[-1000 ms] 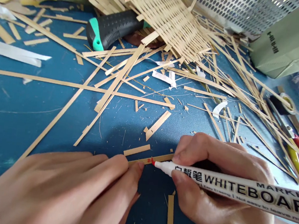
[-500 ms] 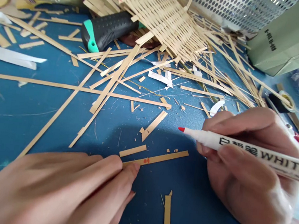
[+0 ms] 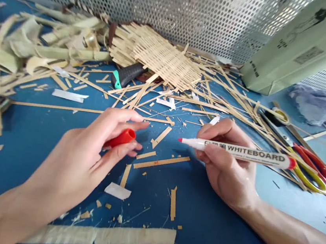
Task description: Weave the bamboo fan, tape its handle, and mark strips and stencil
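Observation:
In my right hand (image 3: 226,161) is a white whiteboard marker (image 3: 245,152), uncapped, its red tip pointing left. My left hand (image 3: 88,152) grips a red marker cap (image 3: 123,137) between thumb and fingers, the cap's open end facing the tip across a gap. Between and below the hands lies a short bamboo strip (image 3: 172,162) with a small red mark near its middle. Beside it rests a shorter bamboo piece (image 3: 146,155). A woven bamboo panel (image 3: 167,57) sits at the back on loose strips.
A black-and-teal tool handle (image 3: 128,75) lies left of the panel. Scissors (image 3: 306,163) with red and yellow handles are at right, near a green paper bag (image 3: 302,52). Bamboo husks (image 3: 53,45) pile up back left. A perforated metal wall (image 3: 153,6) stands behind.
My left hand has lifted off the marked bamboo strip and now holds the red cap. The marker stays in my right hand. The view has pulled back, showing more of the table.

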The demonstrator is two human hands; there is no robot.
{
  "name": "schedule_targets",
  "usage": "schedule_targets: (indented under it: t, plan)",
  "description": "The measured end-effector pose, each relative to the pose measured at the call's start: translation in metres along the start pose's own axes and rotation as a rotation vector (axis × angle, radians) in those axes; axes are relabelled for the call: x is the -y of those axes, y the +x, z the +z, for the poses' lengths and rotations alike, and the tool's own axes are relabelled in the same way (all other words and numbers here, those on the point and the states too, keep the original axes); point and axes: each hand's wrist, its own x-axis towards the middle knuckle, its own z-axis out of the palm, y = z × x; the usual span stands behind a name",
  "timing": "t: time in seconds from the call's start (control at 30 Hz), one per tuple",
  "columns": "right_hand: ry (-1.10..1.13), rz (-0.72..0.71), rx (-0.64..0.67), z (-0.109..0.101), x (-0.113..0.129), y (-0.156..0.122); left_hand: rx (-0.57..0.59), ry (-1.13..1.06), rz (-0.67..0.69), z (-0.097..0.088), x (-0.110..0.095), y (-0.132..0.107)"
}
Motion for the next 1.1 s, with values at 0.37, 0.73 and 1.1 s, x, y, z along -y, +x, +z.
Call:
schedule_targets:
  t: [0.37, 0.73, 1.1]
  plan:
    - [-0.078, -0.321, 0.16, 0.008, 0.014, -0.015, 0.11, 0.074, 0.073, -0.004, -0.017, 0.007]
    - [0.221, -0.196, 0.127, 0.01, 0.008, -0.015, 0.158, -0.242, 0.099, -0.004, -0.014, 0.008]
    - [0.205, -0.1, 0.197, 0.014, 0.009, -0.015, 0.141, -0.197, 0.126, -0.002, -0.012, 0.008]
